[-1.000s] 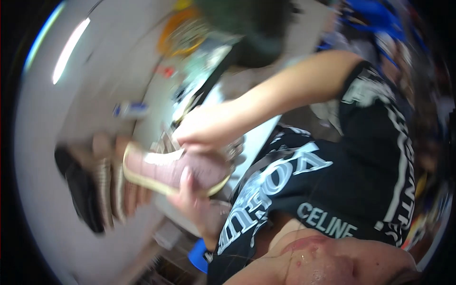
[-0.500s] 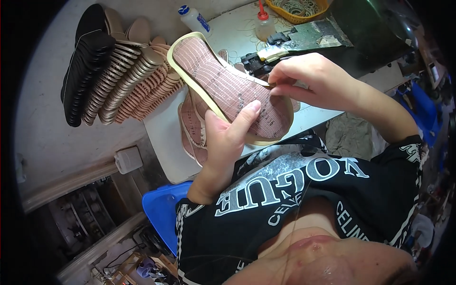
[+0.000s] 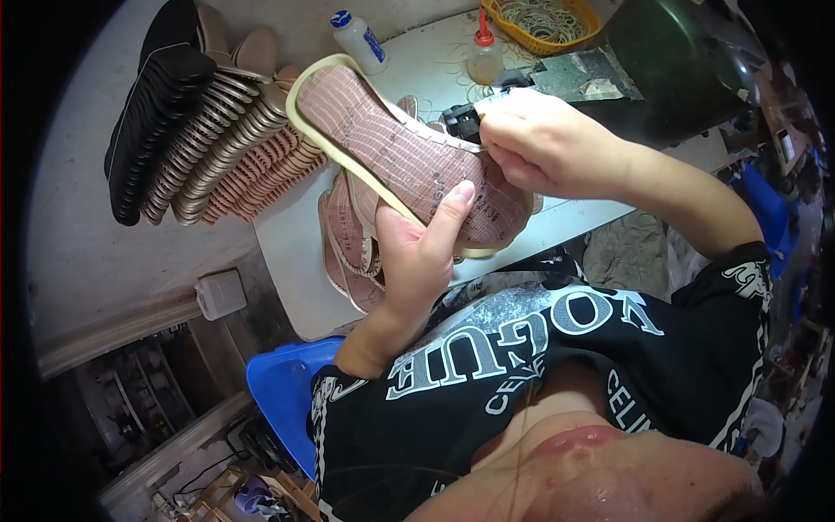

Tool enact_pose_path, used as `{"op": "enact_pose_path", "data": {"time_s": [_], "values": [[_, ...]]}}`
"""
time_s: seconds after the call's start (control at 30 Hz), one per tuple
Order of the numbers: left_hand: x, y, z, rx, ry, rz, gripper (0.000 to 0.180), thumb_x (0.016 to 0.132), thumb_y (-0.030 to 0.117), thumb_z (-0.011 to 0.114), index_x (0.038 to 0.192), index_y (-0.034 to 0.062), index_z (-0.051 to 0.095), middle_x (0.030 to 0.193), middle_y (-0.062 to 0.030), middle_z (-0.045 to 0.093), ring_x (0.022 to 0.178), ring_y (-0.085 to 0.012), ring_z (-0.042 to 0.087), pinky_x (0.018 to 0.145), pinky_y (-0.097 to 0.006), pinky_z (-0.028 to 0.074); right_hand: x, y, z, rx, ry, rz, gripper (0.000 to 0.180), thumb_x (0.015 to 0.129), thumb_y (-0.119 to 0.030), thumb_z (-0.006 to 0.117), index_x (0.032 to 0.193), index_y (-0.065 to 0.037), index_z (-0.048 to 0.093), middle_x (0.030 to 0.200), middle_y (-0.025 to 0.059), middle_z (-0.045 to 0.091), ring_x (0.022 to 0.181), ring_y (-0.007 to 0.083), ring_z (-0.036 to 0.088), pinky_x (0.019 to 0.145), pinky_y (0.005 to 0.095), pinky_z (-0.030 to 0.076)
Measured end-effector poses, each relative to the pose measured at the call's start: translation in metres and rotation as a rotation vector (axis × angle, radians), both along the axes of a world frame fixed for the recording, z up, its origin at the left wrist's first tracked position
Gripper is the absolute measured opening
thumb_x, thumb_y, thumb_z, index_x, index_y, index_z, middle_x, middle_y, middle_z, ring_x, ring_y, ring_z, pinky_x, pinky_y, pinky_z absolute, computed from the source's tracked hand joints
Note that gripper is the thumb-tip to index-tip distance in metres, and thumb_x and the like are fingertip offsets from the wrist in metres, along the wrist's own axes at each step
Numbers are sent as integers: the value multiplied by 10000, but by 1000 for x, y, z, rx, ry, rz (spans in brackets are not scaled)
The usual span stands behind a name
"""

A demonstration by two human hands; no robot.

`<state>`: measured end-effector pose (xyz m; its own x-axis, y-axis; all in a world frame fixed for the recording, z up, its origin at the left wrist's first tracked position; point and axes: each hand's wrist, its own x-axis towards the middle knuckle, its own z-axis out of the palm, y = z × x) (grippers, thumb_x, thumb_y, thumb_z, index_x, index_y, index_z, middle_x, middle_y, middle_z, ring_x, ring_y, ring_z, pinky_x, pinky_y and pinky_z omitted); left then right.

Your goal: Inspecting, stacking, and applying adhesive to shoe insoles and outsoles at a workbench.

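Observation:
Tilted above the table is a shoe insole (image 3: 383, 130), its pinkish-brown, white-lined underside facing me and a pale yellow binding folded along its rim. My left hand (image 3: 422, 252) grips its near edge, thumb pressed flat on the underside and fingers hidden beneath. At the far-right edge, my right hand (image 3: 548, 143) is closed with fingertips pressed on the insole's rim; exactly what they pinch there is hidden. Along that edge the binding shows small pleats. Below the held piece, several similar insoles (image 3: 344, 248) lie stacked on the white table (image 3: 291, 287).
Bundled insoles (image 3: 170, 113) in black, bronze and pink stand at the left. Further back are a white bottle with blue cap (image 3: 361, 43), a red-tipped squeeze bottle (image 3: 485, 61) and a yellow basket (image 3: 544, 43) of rings. A dark green machine (image 3: 665, 70) stands behind my right hand.
My right hand has shifted slightly left and its fingers have curled tighter against the rim. The insole has moved a little left, with my left hand still gripping it.

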<state>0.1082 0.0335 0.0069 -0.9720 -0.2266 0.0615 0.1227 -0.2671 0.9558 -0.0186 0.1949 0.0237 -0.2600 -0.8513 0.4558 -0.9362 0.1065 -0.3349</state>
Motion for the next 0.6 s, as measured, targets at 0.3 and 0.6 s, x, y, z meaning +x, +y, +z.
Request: {"op": "enact_pose_path", "data": {"time_s": [0.3, 0.6], "values": [[-11, -22, 1, 154, -30, -6, 201, 866, 40, 630, 1042, -55, 609, 953, -94, 664, 817, -133, 641, 749, -267, 524, 28, 29, 12, -176, -377, -165, 242, 783, -201, 668, 786, -24, 503, 684, 56, 480, 615, 207, 500, 594, 306, 446], [-63, -34, -4, 178, -162, -231, 354, 900, 87, 592, 1206, -57, 488, 1094, -139, 631, 983, -194, 637, 874, -328, 518, 64, 18, -54, -438, -1747, -2, 316, 972, -256, 540, 1116, 20, 597, 1001, 108, 673, 824, 160, 681, 747, 271, 565]]}}
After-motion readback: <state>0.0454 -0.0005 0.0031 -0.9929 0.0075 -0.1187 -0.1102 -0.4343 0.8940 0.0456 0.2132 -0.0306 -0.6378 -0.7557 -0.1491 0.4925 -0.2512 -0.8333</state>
